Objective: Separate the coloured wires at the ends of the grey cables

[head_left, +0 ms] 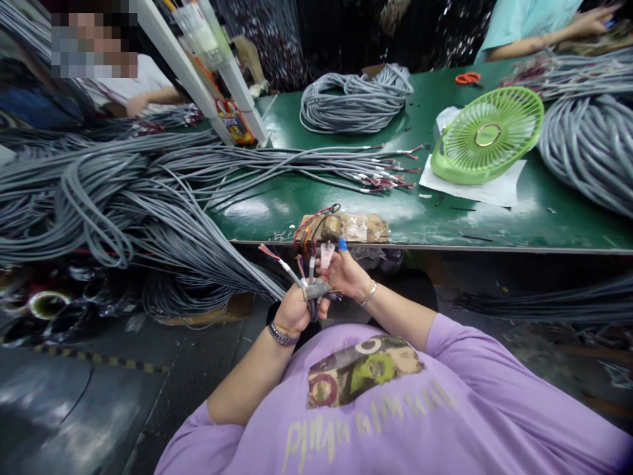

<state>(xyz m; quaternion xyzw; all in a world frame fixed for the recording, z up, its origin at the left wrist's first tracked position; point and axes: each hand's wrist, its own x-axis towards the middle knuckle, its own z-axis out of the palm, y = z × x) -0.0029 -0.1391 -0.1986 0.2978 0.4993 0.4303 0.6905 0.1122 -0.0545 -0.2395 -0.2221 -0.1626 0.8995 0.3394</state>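
My left hand (293,310) is closed around a bunch of grey cables (312,309) in front of my body. Stripped ends with thin coloured wires (270,251) fan out above that fist, and some have white sleeves. Close against the bunch is my right hand (350,276), its fingers bent together by the wire ends. A pale pinkish-white piece (326,254) shows at these fingers, and a blue covering (342,244) sits on one fingertip. What the right fingers pinch is too small to name.
A long pile of grey cables (99,178) covers the left of the green table (277,221). A taped block (356,227) lies at the table's front edge. Beyond are a cable coil (353,102), a green fan (487,135) and orange scissors (467,78). Two people work across the table.
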